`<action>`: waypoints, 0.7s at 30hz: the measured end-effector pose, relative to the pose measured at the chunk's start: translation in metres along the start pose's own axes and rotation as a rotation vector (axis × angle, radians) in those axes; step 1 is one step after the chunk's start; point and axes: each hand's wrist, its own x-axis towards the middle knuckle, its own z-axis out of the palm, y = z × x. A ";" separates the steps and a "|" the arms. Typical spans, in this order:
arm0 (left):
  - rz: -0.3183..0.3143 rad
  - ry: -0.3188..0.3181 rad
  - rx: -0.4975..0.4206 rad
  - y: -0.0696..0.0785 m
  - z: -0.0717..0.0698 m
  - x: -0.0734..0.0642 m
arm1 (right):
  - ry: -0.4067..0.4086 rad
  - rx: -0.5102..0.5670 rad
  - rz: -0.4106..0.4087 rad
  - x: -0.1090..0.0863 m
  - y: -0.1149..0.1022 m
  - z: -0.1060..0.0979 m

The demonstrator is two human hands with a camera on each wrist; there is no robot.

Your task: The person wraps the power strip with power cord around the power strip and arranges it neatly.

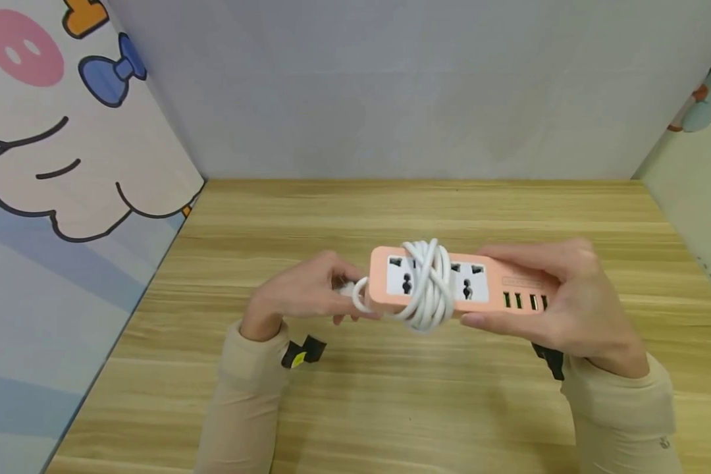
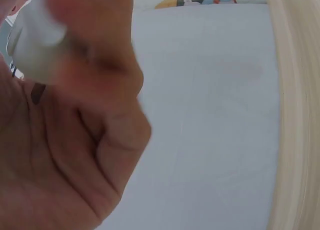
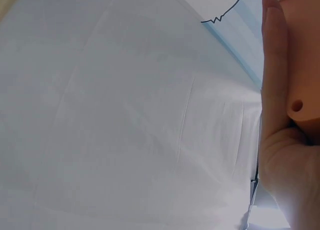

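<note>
A peach-coloured power strip (image 1: 379,276) with white socket panels is held up above the table. Its white cord (image 1: 429,286) is wound several times round the socket part. My right hand (image 1: 586,309) grips the end with the USB ports, thumb on one long side and fingers on the other. At the strip's other end, my left hand (image 1: 308,289) pinches the white plug (image 2: 37,45) at the end of the cord. Fingers hide much of that plug, and one dark prong shows in the left wrist view. The strip's orange underside (image 3: 305,55) lies against the right hand in the right wrist view.
A wood-grain table (image 1: 415,408) lies beneath both hands. A pale grey wall panel (image 1: 415,92) rises at its back edge. Printed cartoon panels (image 1: 89,158) stand at the left and right. Black straps (image 1: 305,352) show at both wrists.
</note>
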 end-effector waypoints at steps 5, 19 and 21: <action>0.006 0.040 -0.023 -0.003 -0.002 -0.002 | -0.040 -0.051 0.004 -0.001 -0.005 0.001; 0.036 0.123 -0.088 -0.008 -0.005 -0.006 | -0.145 -0.093 -0.035 0.000 -0.019 0.012; 0.041 0.129 -0.120 -0.008 -0.006 -0.005 | -0.166 -0.114 -0.015 0.000 -0.020 0.014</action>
